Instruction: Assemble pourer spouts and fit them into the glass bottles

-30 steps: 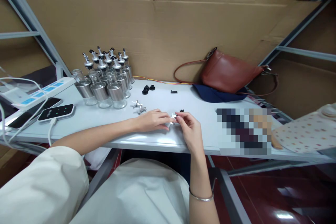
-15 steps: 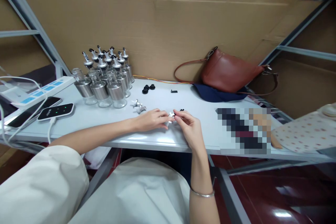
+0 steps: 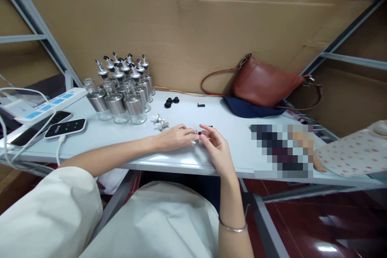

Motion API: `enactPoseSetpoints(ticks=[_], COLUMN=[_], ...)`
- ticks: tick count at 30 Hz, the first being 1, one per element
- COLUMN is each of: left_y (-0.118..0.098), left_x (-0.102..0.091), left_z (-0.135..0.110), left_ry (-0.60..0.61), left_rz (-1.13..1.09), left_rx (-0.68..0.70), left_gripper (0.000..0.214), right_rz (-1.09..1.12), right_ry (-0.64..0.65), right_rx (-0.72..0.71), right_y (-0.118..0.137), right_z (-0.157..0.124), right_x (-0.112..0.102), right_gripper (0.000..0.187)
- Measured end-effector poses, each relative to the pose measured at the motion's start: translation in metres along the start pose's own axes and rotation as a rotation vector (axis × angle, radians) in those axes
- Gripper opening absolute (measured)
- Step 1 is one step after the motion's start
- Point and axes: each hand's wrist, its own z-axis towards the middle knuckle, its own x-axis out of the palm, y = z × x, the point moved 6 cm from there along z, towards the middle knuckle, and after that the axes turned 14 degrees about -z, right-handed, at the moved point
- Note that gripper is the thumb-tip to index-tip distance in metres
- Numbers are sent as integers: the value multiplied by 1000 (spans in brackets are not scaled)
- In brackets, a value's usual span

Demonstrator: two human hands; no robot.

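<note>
My left hand (image 3: 178,138) is closed on a small silver pour spout (image 3: 194,141), largely covered by the fingers. A black piece (image 3: 199,133) shows at the spout's end. Just right of it, my right hand (image 3: 218,145) has thumb and index finger apart; the thumb tip is close to the black piece, and I cannot tell if it touches. Loose silver spouts (image 3: 162,123) lie beyond my left hand. Several black rubber stoppers (image 3: 168,105) and one flat black piece (image 3: 201,105) lie farther back. A small black part (image 3: 211,126) is partly hidden behind my right fingers.
Several glass bottles with steel sleeves (image 3: 135,105) stand at the back left, many topped with spouts. A power strip (image 3: 54,105) and a cabled device (image 3: 65,128) lie left. A brown bag (image 3: 266,82) rests on dark blue cloth (image 3: 250,108) at the back right.
My right thumb and index finger have parted from their pinch at the spout. My left hand keeps hold of the spout in nearly the same place.
</note>
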Motion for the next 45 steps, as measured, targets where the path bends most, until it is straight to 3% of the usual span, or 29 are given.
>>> enactPoseSetpoints(ticks=[6,11,20,30,33,36,40,42,45], left_y=[11,9,3,4,18,45,77,85,91], left_x=[-4,1,1,-5,-19,-33,-39,-40,-48], left_z=[-5,-3,-2,-2,-3,-11,-31,-36,-37], left_ry=[-144,-84,4,-49,-58,-90,-61,-68,-164], left_rz=[-176,-119,70,22,100,230,179,70,-43], left_rx=[-138,-57,25,48,-86,-408,-833,-914,-930], left_gripper=[25,22,29,47,44,38,60,62,56], right_rz=[-46,-46,-53,-209,-193,-185,-178,-189,-199], right_ry=[-12,-47,16,93,79,82,90,82,83], right_rx=[-10,-16,-3,-30,-19,0,5,-1,-4], right_y=[2,0,-1,-1,0,1,3,4,4], right_z=[-1,-1,2,-1,-1,-2,-3,-3,-4], right_x=[0,-1,1,7,6,7,7,6,6], right_gripper=[22,17,18,16,17,17,15,15,16])
